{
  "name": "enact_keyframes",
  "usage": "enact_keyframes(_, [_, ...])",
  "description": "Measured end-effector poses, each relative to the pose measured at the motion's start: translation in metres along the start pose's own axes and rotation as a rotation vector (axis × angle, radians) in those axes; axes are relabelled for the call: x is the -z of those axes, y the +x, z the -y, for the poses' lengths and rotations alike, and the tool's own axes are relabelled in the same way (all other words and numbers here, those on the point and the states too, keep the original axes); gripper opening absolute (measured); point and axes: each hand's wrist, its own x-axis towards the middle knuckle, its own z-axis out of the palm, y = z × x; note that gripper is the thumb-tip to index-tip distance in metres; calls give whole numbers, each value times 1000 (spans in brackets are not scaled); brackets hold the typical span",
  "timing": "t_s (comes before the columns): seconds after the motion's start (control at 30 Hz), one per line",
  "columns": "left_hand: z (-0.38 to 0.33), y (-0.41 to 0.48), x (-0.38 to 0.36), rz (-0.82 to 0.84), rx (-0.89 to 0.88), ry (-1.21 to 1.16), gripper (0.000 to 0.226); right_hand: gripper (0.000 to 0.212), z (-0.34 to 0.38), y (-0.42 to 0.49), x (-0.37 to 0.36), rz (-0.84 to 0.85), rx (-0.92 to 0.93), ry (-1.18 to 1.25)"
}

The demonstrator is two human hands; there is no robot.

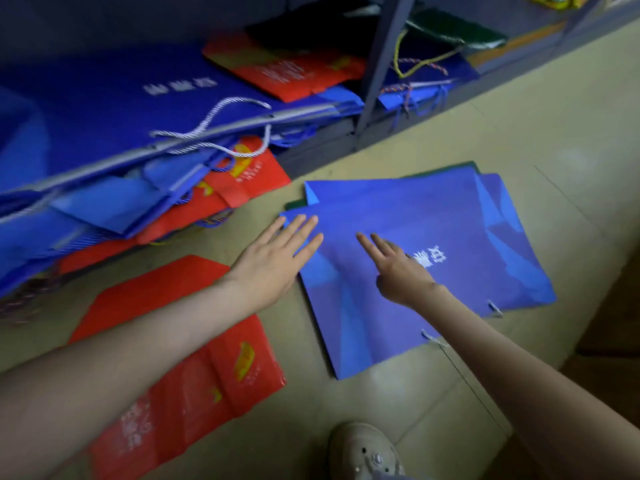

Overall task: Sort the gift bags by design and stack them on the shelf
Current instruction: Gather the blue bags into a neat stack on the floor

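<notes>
We see blue gift bags (433, 237) of smooth, matt paper; the red bags (194, 386) look like creased paper with a slight sheen; a white handle (214, 110) is twisted cord; the shelf post (382, 64) is painted metal; the floor (519, 133) is smooth tile.

On the floor (519, 133), a bag stack (450, 230) lies right of a single bag (194, 382); the shelf (381, 64) stands behind.

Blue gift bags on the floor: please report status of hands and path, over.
Left hand, right hand open, fingers straight, at blue bags. Bags flat on floor, not shelved. Red bag beside, not blocking.
</notes>
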Motion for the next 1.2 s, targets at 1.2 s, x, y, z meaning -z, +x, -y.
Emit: enact_keyframes(1.2, [159, -157, 107, -46, 742, 197, 33, 57, 204, 92, 159, -751, 439, -182])
